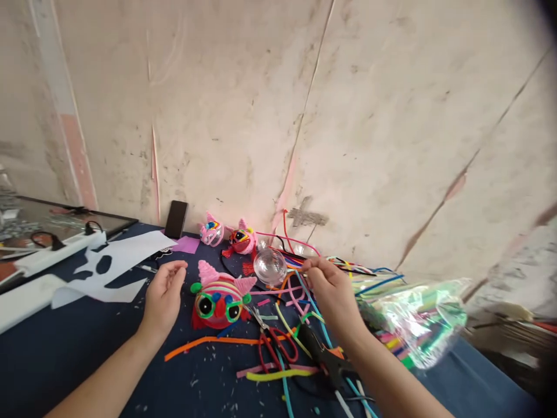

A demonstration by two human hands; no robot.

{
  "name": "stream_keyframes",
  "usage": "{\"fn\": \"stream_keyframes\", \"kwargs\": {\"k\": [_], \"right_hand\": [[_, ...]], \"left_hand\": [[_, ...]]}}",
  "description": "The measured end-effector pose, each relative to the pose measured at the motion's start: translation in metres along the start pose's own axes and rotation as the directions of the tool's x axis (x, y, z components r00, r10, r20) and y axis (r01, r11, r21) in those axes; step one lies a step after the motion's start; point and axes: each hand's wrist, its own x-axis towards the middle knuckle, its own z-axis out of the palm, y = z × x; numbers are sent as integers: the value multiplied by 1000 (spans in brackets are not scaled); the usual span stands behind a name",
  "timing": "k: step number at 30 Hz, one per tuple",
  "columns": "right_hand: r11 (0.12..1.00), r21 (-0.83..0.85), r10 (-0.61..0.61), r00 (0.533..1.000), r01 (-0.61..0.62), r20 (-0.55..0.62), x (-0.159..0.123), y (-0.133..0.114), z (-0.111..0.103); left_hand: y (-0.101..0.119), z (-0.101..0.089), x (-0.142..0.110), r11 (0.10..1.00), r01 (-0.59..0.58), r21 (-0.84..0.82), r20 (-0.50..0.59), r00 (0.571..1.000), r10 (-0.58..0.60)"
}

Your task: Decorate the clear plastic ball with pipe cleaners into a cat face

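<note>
Pink-horned toy nearer L hand (loosely open); R hand clenched, contents unclear.

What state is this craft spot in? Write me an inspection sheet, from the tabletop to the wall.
Surface: dark blue cloth, flecked with small pale scraps.
Job's things: big-eyed figure between the hands; two smaller pink figures and a clear round shell behind; red-handled scissors in front.
Clutter: loose coloured strips, shiny plastic bag, cut white sheet, dark phone.
Grippers: none, bare hands; left hand loosely curled, nothing seen in it; right hand pinched, contents unclear.
Cables: black plugs in a white power strip; a dark cord by what looks like a glue gun.
Surroundings: stained, cracked wall.
</note>
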Motion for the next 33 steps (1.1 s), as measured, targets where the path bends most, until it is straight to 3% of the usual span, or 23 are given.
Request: {"fn": "stream_keyframes", "kwargs": {"k": [4,8,11,14,24,33], "right_hand": [[1000,4,14,987,-13,-157,-7,12,-24],[994,-95,17,944,-51,-328,-17,39,-37],[988,-149,-11,950,-37,-312,-16,61,-39],[989,-145,-27,948,-21,-317,-10,73,-40],[993,-80,57,950,-85,-306,10,94,-53],[980,-169,58,970,-100,-238,15,105,-52]], "left_hand": [[9,-4,-6,992,-68,104,-51,996,74],[10,-8,-10,925,-255,282,-44,960,278],[10,-9,-11,871,-340,355,-17,929,369],[9,-9,-11,854,-333,400,-15,929,370],[11,-2,-16,829,-374,415,55,920,388],[3,-4,-16,852,-326,409,-2,934,358]]}}
